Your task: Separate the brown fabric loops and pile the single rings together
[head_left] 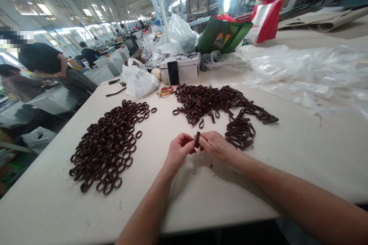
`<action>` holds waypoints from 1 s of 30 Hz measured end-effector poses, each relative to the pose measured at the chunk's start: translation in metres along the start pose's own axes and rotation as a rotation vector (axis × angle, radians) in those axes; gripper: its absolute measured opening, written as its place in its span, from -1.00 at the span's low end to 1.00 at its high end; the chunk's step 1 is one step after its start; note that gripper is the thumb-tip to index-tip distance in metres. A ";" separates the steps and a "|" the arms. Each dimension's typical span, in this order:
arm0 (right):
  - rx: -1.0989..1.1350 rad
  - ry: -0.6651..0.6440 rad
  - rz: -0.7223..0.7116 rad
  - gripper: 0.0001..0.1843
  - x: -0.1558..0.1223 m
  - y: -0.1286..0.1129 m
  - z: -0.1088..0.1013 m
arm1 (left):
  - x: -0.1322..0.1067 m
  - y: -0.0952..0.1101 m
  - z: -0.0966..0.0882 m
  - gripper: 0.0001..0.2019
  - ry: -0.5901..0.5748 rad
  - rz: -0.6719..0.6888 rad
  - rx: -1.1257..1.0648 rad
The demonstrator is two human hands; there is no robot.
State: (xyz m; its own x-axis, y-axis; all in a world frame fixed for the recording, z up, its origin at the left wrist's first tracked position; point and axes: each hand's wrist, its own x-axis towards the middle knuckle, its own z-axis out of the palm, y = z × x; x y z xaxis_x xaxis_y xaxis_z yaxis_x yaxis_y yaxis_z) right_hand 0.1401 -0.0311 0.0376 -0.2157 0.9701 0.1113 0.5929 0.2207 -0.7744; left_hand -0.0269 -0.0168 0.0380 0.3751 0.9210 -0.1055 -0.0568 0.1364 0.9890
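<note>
Between my two hands is a small dark brown leather loop (pixel 197 139), held just above the pale table (pixel 241 203). My left hand (pixel 181 149) pinches it from the left with thumb and fingers. From the other side my right hand (pixel 215 144) grips it, its fingers curled in. Left of my hands spreads a heap of rounded brown loops (pixel 106 141). Beyond my hands lies a pile of flatter brown loops (pixel 207 101), with a smaller cluster (pixel 240 130) close to my right hand.
Yellow-and-red handled scissors (pixel 165 91) lie behind the piles. A black phone (pixel 173 73) leans on a white box (pixel 191 68) with glasses on top. White plastic bags (pixel 139 78), a green bag (pixel 224 34) and plastic sheeting (pixel 304 72) sit farther back. A person (pixel 54 61) stands at left.
</note>
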 end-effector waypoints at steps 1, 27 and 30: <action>-0.006 0.004 0.000 -0.63 -0.001 -0.001 0.000 | 0.000 -0.001 0.000 -0.69 -0.008 -0.013 0.015; -0.089 0.290 -0.386 -0.67 -0.006 -0.004 -0.003 | -0.005 0.000 -0.004 -0.73 -0.209 -0.056 -0.038; -0.075 0.259 -0.337 -0.78 -0.006 -0.003 -0.004 | -0.006 0.002 -0.002 -0.74 -0.204 -0.030 -0.026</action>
State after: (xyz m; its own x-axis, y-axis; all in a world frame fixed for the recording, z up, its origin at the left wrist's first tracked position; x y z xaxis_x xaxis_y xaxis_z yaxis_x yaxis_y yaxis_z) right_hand 0.1429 -0.0370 0.0418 -0.2106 0.8335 0.5108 0.5796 0.5272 -0.6214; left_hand -0.0314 -0.0209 0.0401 0.5564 0.8238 -0.1088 -0.0657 0.1741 0.9825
